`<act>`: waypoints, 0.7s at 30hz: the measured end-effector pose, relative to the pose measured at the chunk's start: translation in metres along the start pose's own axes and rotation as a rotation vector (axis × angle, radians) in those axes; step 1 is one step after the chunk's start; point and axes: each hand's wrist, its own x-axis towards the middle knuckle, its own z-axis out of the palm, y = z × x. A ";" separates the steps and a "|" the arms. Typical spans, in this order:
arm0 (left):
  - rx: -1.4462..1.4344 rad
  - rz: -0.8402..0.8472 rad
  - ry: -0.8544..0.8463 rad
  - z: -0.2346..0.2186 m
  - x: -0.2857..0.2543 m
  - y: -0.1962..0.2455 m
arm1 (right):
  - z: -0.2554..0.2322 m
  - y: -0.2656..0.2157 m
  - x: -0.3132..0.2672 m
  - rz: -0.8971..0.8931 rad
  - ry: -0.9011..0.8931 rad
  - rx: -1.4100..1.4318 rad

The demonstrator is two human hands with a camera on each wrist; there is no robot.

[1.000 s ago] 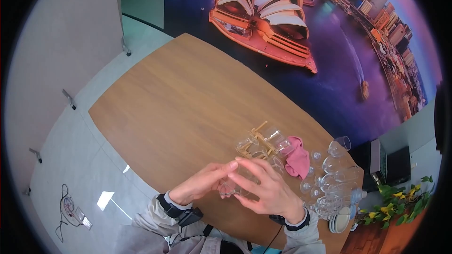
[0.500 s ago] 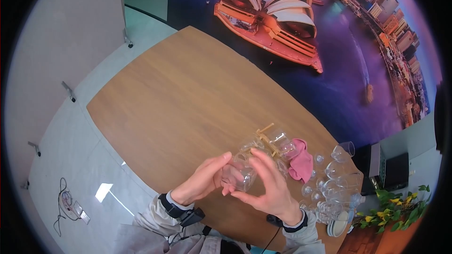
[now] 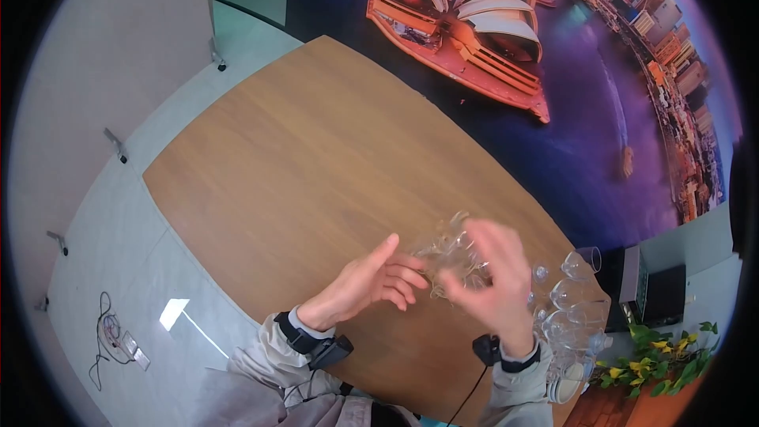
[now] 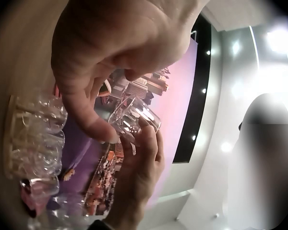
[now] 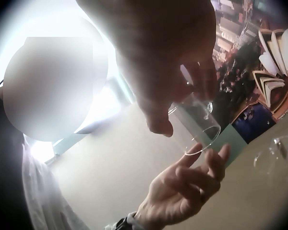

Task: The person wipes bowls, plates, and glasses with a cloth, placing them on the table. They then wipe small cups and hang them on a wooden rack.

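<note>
My right hand, blurred with motion, grips a small clear glass above the wooden table. In the right wrist view its fingers and thumb curl round the glass, whose open rim points down toward the left palm. My left hand hovers just left of the glass with relaxed fingers and the index finger stretched out. From the left wrist view the left thumb lies close beside the glass; whether it touches is unclear. A wooden rack with glasses sits behind the hands.
Several stemmed glasses crowd the table's right end, with stacked plates at its near corner. A pink cloth lies by the rack. A plant stands right of the table. A city mural covers the floor beyond.
The right hand has carried the glass up and to the right, over the rack and cloth. The left hand has come off the glass and opened.
</note>
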 end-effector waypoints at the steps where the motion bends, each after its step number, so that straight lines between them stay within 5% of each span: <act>1: 0.136 0.067 0.080 -0.005 0.001 -0.003 | -0.003 0.010 0.005 0.121 0.075 -0.066; 7: 0.357 0.128 0.172 -0.021 -0.009 -0.015 | 0.018 0.100 0.006 0.279 0.053 -0.175; 17: 0.562 0.173 0.250 -0.032 -0.002 -0.024 | 0.045 0.125 -0.008 0.379 -0.048 -0.135; 21: 0.845 0.274 0.359 -0.020 0.003 -0.022 | 0.047 0.131 -0.013 0.401 -0.115 -0.117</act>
